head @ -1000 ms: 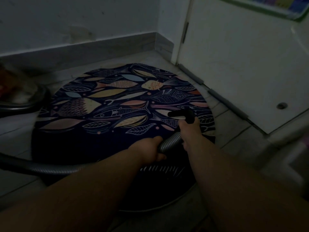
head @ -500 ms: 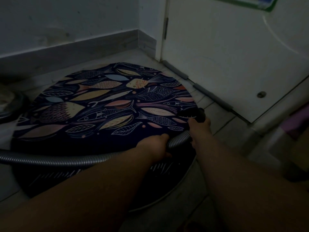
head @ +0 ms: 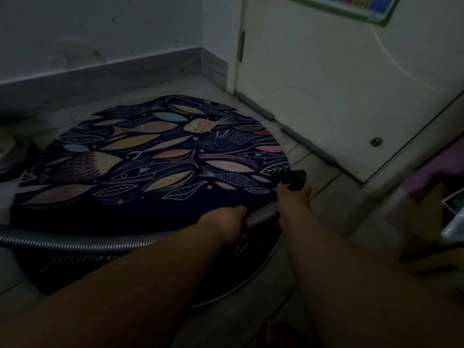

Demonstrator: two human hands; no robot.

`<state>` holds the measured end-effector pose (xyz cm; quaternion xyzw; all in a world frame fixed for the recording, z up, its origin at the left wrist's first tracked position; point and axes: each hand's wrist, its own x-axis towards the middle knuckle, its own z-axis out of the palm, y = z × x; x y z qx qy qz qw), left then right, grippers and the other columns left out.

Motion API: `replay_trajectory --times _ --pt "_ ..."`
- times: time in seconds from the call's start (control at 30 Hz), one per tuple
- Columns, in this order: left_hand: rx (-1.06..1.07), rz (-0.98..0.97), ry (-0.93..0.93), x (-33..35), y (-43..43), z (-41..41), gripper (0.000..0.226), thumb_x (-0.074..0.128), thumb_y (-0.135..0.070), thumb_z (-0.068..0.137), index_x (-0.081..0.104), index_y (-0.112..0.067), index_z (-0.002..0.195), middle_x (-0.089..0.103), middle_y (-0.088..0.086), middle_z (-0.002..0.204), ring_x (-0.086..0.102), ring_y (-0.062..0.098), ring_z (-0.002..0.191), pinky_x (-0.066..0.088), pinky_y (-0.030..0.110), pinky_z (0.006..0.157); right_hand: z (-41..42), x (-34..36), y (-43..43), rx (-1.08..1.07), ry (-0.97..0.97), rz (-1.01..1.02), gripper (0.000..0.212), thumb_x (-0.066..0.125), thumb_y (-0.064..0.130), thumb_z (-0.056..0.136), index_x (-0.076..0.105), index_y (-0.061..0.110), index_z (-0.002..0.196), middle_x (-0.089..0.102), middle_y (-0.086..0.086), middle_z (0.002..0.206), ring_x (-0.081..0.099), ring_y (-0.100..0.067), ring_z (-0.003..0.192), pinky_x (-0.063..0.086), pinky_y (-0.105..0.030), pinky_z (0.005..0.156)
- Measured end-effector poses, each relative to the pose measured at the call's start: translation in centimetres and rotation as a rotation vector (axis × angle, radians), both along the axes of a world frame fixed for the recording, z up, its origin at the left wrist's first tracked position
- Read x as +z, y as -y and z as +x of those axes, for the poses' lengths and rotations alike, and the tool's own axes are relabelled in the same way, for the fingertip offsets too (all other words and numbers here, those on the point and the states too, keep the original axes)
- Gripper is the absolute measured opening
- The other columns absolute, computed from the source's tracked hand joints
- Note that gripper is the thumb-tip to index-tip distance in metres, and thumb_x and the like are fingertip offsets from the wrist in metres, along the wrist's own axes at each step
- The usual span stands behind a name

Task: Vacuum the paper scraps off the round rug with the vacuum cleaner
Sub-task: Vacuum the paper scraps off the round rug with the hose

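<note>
A round dark rug [head: 150, 156] printed with fish and leaves lies on the tiled floor. A grey ribbed vacuum hose [head: 88, 243] crosses its near part from the left. My left hand [head: 226, 223] grips the hose. My right hand [head: 295, 200] holds the hose end just behind the black nozzle [head: 293, 179], which sits at the rug's right edge. No paper scraps show on the rug in this dim light.
A white door [head: 339, 84] with grey draught strips stands close on the right. A wall with a grey skirting board [head: 100, 79] runs along the back. Something round and dark [head: 12, 156] lies at the far left. Blurred purple and pale items [head: 439, 197] crowd the right edge.
Both hands and the nozzle have moved right, from the rug's patterned part to its right edge. The view has shifted right too, and more of the hose shows on the left.
</note>
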<state>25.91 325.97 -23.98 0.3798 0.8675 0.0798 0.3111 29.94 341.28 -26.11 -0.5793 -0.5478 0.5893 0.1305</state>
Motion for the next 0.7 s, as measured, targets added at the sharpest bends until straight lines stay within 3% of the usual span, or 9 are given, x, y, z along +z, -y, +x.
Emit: replay_trajectory --times 0.17,0.5,0.7 --pt "0.031 -0.005 0.032 0.2 2.6 0.5 0.04 0.06 -0.036 0.087 0.044 -0.021 0.121 0.057 0.003 0.117 0.056 0.021 0.105 0.047 0.037 0.09 -0.1 0.1 3.3 0.071 -0.012 -0.022 0.081 0.056 0.033 0.087 0.008 0.043 0.151 0.041 -0.013 0.144 0.053 -0.038 0.111 0.051 -0.058 0.091" --pt "0.184 -0.059 0.045 -0.1 9.6 0.2 0.041 0.059 -0.034 0.088 0.042 -0.019 0.122 0.056 0.007 0.119 0.055 0.024 0.106 0.047 0.039 0.092 -2.8 0.0 9.4 0.246 -0.026 -0.102 0.078 0.054 0.03 0.096 0.002 0.041 0.153 0.038 -0.012 0.148 0.049 -0.037 0.119 0.046 -0.052 0.098" --pt "0.274 -0.097 0.035 0.2 14.0 -0.8 0.043 0.058 -0.035 0.089 0.041 -0.017 0.124 0.056 0.009 0.12 0.055 0.026 0.109 0.045 0.033 0.087 -5.2 -0.6 13.8 0.376 -0.041 -0.113 0.077 0.054 0.03 0.097 0.003 0.038 0.154 0.038 -0.013 0.15 0.048 -0.036 0.122 0.044 -0.047 0.095"
